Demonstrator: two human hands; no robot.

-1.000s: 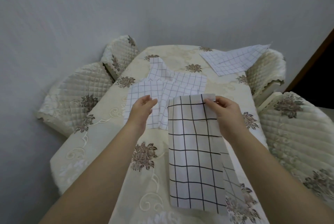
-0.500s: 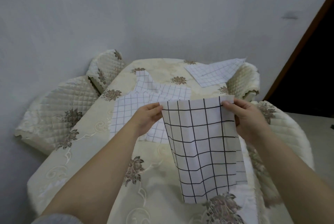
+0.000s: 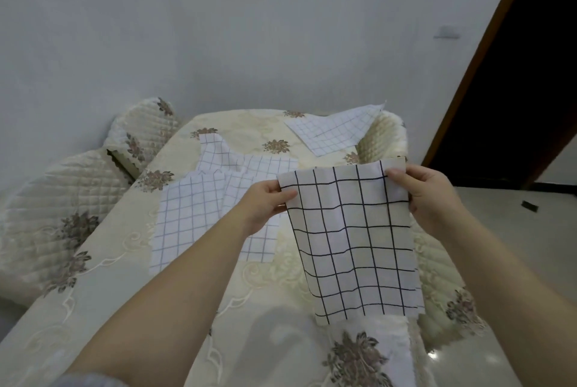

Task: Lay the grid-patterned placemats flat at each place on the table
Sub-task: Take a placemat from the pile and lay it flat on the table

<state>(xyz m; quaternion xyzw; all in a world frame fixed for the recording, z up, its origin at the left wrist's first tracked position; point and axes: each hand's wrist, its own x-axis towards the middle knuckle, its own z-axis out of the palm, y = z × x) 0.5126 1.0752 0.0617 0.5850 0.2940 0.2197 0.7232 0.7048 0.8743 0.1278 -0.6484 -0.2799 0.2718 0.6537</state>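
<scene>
A white placemat with a bold black grid (image 3: 352,243) hangs in the air above the table's near right part. My left hand (image 3: 265,204) pinches its top left corner and my right hand (image 3: 423,196) pinches its top right corner. The mat is unfolded and droops towards me. Behind it, several white placemats with a thin grid (image 3: 193,215) lie overlapping in a loose pile at the table's middle. One more thin-grid placemat (image 3: 334,133) lies flat at the far right place.
The table (image 3: 103,277) wears a cream cloth with brown flower prints. Quilted cream chair covers stand at the left (image 3: 59,208), far left (image 3: 140,130), far right (image 3: 387,137) and right (image 3: 437,265). A grey wall lies behind, a dark doorway (image 3: 527,74) at the right.
My left hand left the pile and took the mat's top left corner. Both hands spread the folded mat open and carried it to the right. My view swung right.
</scene>
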